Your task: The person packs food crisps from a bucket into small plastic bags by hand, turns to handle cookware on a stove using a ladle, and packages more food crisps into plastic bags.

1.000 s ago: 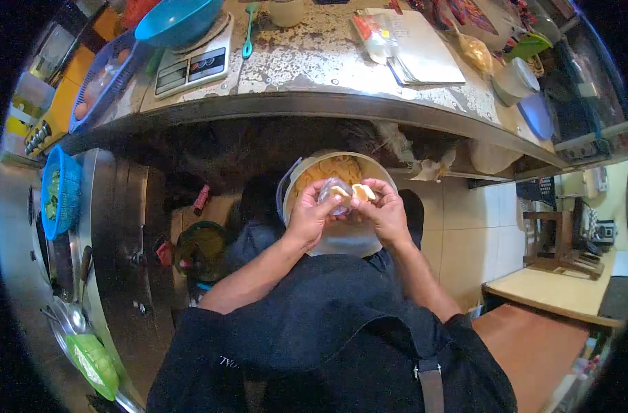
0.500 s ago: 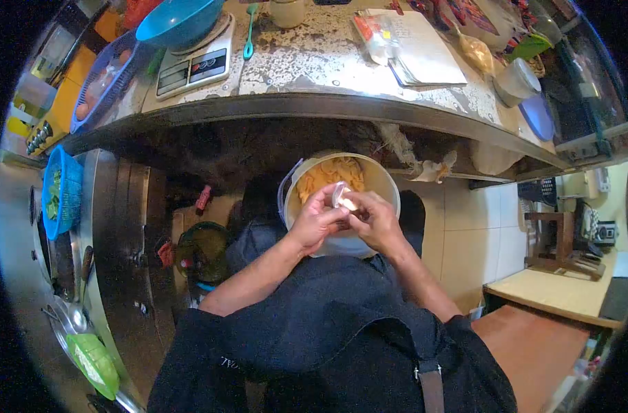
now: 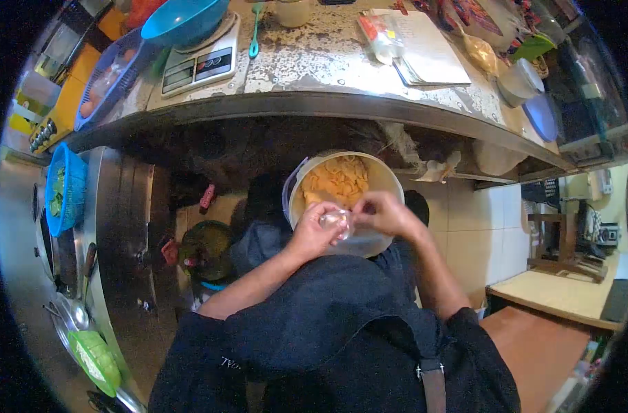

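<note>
A white bucket (image 3: 395, 180) stands between my legs with many thin yellow-orange pieces, like chips (image 3: 336, 177), inside. Over its near part, my left hand (image 3: 315, 230) is closed around a small clear container (image 3: 335, 220) that catches the light; its contents are too bright to tell. Just right of that container is my right hand (image 3: 384, 215), fingertips pinched together. Whatever they may hold is too small to make out.
A worn counter (image 3: 307, 69) runs ahead, above the bucket. On it are a kitchen scale (image 3: 204, 69) with a blue bowl (image 3: 183, 24), a turquoise spoon (image 3: 253, 41), papers (image 3: 431, 55) and a jar (image 3: 519, 82). A blue basket of greens (image 3: 66, 189) is at the left.
My right hand has drawn away to the right from the small container, fingers pinched. The left hand keeps hold of the container, now slightly lower and tilted differently.
</note>
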`<state>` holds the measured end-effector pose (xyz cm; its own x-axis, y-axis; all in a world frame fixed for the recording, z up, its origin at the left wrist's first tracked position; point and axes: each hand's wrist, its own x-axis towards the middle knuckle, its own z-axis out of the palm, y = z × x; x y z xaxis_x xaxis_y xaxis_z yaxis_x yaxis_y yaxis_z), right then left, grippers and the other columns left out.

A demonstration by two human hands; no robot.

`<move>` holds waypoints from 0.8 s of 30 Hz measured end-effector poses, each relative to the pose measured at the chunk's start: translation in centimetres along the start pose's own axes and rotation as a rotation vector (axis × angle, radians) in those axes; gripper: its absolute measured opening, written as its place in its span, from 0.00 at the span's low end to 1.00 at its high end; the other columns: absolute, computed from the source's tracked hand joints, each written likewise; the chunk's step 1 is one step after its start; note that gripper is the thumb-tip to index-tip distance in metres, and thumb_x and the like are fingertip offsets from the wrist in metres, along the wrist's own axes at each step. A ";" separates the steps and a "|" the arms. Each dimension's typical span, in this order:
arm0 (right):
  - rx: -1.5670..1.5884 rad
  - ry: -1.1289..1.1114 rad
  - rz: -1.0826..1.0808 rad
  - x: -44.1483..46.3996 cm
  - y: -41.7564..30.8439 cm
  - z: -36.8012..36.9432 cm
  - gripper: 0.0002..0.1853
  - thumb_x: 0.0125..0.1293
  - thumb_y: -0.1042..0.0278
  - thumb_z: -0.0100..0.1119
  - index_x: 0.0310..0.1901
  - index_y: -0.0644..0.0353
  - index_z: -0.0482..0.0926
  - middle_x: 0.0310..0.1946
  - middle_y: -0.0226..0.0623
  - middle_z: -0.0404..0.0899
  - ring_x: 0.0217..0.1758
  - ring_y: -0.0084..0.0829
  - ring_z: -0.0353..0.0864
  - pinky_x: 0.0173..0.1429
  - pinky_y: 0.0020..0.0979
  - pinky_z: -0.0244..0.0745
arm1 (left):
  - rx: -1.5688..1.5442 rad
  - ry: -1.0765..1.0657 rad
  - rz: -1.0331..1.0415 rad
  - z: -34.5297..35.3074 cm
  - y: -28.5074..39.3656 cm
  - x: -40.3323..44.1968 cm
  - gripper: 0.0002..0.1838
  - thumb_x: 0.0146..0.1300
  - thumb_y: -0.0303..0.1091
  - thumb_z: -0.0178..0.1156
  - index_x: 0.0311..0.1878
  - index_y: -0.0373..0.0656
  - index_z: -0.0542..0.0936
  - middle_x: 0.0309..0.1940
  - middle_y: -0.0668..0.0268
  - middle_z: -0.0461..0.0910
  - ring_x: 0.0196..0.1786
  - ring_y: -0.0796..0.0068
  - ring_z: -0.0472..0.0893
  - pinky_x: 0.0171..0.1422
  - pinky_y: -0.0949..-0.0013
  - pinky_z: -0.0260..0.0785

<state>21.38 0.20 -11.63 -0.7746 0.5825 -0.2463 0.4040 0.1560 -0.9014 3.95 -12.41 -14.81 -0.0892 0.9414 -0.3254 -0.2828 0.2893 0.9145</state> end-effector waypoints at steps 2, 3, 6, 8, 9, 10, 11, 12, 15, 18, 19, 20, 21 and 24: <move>-0.203 0.053 0.189 1.7 -1.3 -1.5 0.11 0.55 0.70 0.68 0.40 0.61 0.83 0.34 0.41 0.85 0.37 0.31 0.84 0.44 0.33 0.77 | 0.027 -0.051 -0.077 -0.3 1.4 -0.9 0.10 0.62 0.25 0.64 0.45 0.37 0.76 0.42 0.67 0.70 0.28 0.79 0.78 0.26 0.77 0.74; -0.388 0.004 0.237 3.0 -1.3 -1.3 0.11 0.54 0.68 0.68 0.39 0.60 0.83 0.36 0.42 0.84 0.40 0.33 0.84 0.46 0.34 0.77 | 0.040 -0.079 -0.117 -0.4 1.8 -1.4 0.09 0.62 0.24 0.63 0.44 0.37 0.76 0.41 0.67 0.69 0.27 0.79 0.78 0.26 0.77 0.74; -0.717 -0.110 0.369 8.5 3.2 2.4 0.16 0.52 0.61 0.68 0.42 0.57 0.83 0.43 0.45 0.83 0.48 0.40 0.83 0.51 0.38 0.77 | 0.060 -0.014 0.002 -0.6 1.6 -2.2 0.08 0.63 0.25 0.62 0.44 0.37 0.76 0.42 0.67 0.70 0.28 0.80 0.78 0.24 0.78 0.73; -0.667 -0.159 0.404 12.1 9.7 5.7 0.24 0.51 0.55 0.67 0.50 0.55 0.81 0.49 0.47 0.81 0.54 0.42 0.80 0.56 0.41 0.74 | 0.039 0.030 0.009 -0.5 2.7 -2.5 0.07 0.64 0.25 0.61 0.44 0.37 0.76 0.41 0.67 0.70 0.27 0.81 0.78 0.24 0.79 0.73; -0.657 -0.188 0.411 12.8 10.1 6.4 0.28 0.50 0.52 0.67 0.54 0.54 0.80 0.52 0.48 0.80 0.57 0.43 0.78 0.59 0.42 0.73 | 0.031 0.055 0.013 -0.6 3.2 -2.7 0.07 0.64 0.25 0.61 0.45 0.37 0.76 0.41 0.67 0.70 0.27 0.82 0.78 0.24 0.79 0.72; -0.676 -0.224 0.396 13.1 10.6 7.0 0.31 0.50 0.51 0.67 0.57 0.53 0.78 0.54 0.49 0.78 0.60 0.42 0.77 0.62 0.42 0.70 | 0.040 0.058 0.023 -0.7 3.3 -2.8 0.08 0.65 0.26 0.61 0.45 0.37 0.76 0.41 0.67 0.70 0.27 0.82 0.78 0.23 0.79 0.72; -0.693 -0.259 0.382 13.2 11.1 7.7 0.34 0.50 0.49 0.66 0.61 0.51 0.75 0.56 0.49 0.77 0.62 0.42 0.75 0.65 0.42 0.68 | 0.051 0.061 0.031 -0.9 3.4 -3.0 0.08 0.65 0.26 0.61 0.46 0.37 0.77 0.41 0.67 0.70 0.27 0.82 0.78 0.23 0.80 0.72; -0.693 -0.207 0.406 12.4 10.9 8.3 0.36 0.51 0.48 0.65 0.63 0.51 0.73 0.57 0.49 0.77 0.62 0.42 0.75 0.65 0.42 0.68 | 0.062 0.063 0.036 -1.1 3.4 -3.2 0.08 0.65 0.26 0.60 0.46 0.37 0.77 0.41 0.67 0.71 0.27 0.82 0.78 0.23 0.80 0.72; -0.804 -0.158 0.382 9.8 10.6 10.9 0.33 0.52 0.47 0.63 0.59 0.54 0.76 0.56 0.50 0.78 0.59 0.43 0.78 0.61 0.43 0.71 | 0.145 -0.027 0.025 -1.8 3.8 -4.1 0.10 0.66 0.27 0.60 0.49 0.37 0.77 0.42 0.67 0.71 0.27 0.82 0.78 0.26 0.79 0.74; -0.876 -0.547 0.303 10.6 11.7 11.5 0.28 0.53 0.47 0.61 0.52 0.56 0.82 0.54 0.50 0.79 0.55 0.43 0.81 0.56 0.43 0.75 | 0.087 -0.092 0.055 -2.4 3.8 -4.2 0.11 0.66 0.27 0.60 0.49 0.35 0.77 0.44 0.66 0.71 0.29 0.81 0.79 0.31 0.78 0.76; -0.847 -0.500 0.229 10.0 12.6 11.7 0.27 0.53 0.47 0.61 0.50 0.56 0.83 0.52 0.50 0.80 0.54 0.42 0.81 0.56 0.43 0.75 | 0.104 -0.081 0.086 -2.3 3.9 -4.2 0.10 0.66 0.27 0.59 0.49 0.35 0.77 0.44 0.66 0.72 0.31 0.81 0.79 0.33 0.78 0.76; -0.821 -0.450 0.155 9.3 13.5 11.6 0.25 0.53 0.48 0.61 0.48 0.56 0.84 0.51 0.49 0.81 0.53 0.40 0.82 0.55 0.43 0.75 | 0.120 -0.071 0.121 -2.0 4.2 -4.1 0.10 0.66 0.26 0.59 0.49 0.34 0.77 0.44 0.66 0.72 0.32 0.81 0.79 0.34 0.77 0.77; -0.766 -0.457 0.187 8.8 12.7 11.1 0.24 0.53 0.49 0.61 0.47 0.57 0.84 0.49 0.48 0.82 0.51 0.40 0.82 0.54 0.43 0.75 | 0.136 -0.057 0.158 -1.9 4.5 -3.9 0.10 0.66 0.26 0.59 0.49 0.33 0.77 0.44 0.66 0.72 0.33 0.80 0.80 0.36 0.77 0.77; -0.587 -0.577 0.421 7.6 5.9 8.3 0.22 0.53 0.53 0.62 0.45 0.59 0.84 0.43 0.45 0.84 0.45 0.39 0.84 0.50 0.42 0.77 | 0.230 -0.050 0.206 -2.1 3.9 -3.2 0.10 0.65 0.22 0.58 0.48 0.33 0.77 0.41 0.66 0.73 0.36 0.81 0.80 0.35 0.78 0.75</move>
<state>13.85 -1.06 -21.81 -0.5670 0.2198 -0.7939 0.7668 0.4930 -0.4112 1.13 -14.63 -10.72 -0.0733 0.9901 -0.1200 -0.0397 0.1173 0.9923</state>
